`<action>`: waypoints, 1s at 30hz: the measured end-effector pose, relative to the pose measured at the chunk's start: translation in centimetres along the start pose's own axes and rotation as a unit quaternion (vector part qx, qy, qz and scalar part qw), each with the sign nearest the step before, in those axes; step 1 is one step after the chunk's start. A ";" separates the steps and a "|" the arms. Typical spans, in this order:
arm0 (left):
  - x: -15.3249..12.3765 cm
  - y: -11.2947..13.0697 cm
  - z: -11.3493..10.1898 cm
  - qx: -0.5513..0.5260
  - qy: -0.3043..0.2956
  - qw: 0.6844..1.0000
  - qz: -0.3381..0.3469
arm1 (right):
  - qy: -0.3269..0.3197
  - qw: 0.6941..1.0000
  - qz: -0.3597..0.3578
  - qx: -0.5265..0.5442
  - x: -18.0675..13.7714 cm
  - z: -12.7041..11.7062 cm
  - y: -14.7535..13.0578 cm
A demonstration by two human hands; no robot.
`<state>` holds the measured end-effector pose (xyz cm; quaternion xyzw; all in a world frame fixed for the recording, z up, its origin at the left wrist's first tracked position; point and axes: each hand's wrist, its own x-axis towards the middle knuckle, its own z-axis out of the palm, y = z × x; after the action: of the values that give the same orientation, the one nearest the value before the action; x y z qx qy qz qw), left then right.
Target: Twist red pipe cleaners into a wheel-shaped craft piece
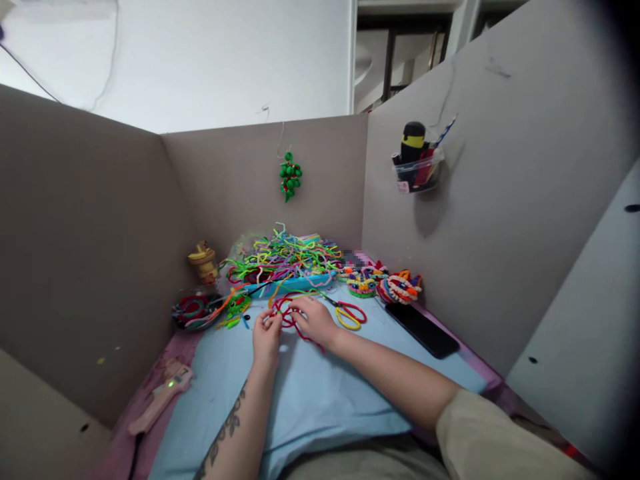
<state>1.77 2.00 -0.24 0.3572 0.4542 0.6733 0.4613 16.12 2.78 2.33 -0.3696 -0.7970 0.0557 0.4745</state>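
Red pipe cleaners (313,342), bent into loops, lie between my two hands above the blue cloth (320,393). My left hand (267,333) pinches the left side of the red loops with thumb and forefinger. From the right, my right hand (315,319) has its fingers closed on the same red piece; its fingertips are partly hidden. One red end hangs down below my right hand. Scissors (353,316) with one red and one yellow handle loop lie just right of that hand. A small green woven piece (239,305) sits left of my left hand.
A blue tray (290,287) heaped with coloured pipe cleaners (285,257) stands at the back. Finished woven pieces (400,288) and a black phone (423,330) are at right. A pink glue gun (163,399) lies at left; a dark bowl (197,325) stands beyond it. Grey panels surround the table.
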 end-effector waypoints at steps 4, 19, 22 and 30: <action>-0.5 0.4 0.5 0.018 -0.014 1.000 -0.014 | -0.002 1.000 0.017 0.003 0.4 1.2 0.9; 3.1 2.5 3.3 0.063 -0.080 0.995 0.011 | 0.027 0.998 0.013 0.064 2.9 1.9 4.1; 4.5 2.2 3.6 0.063 -0.102 0.993 -0.002 | 0.012 0.997 0.016 0.071 3.2 2.1 5.0; 6.2 0.9 2.6 0.060 -0.090 0.994 -0.033 | 0.002 0.995 0.059 0.077 3.8 3.3 5.8</action>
<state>1.85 8.41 1.88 0.4282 0.4620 0.5947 0.4996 15.58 10.25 0.73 -0.3786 -0.7662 0.1440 0.4989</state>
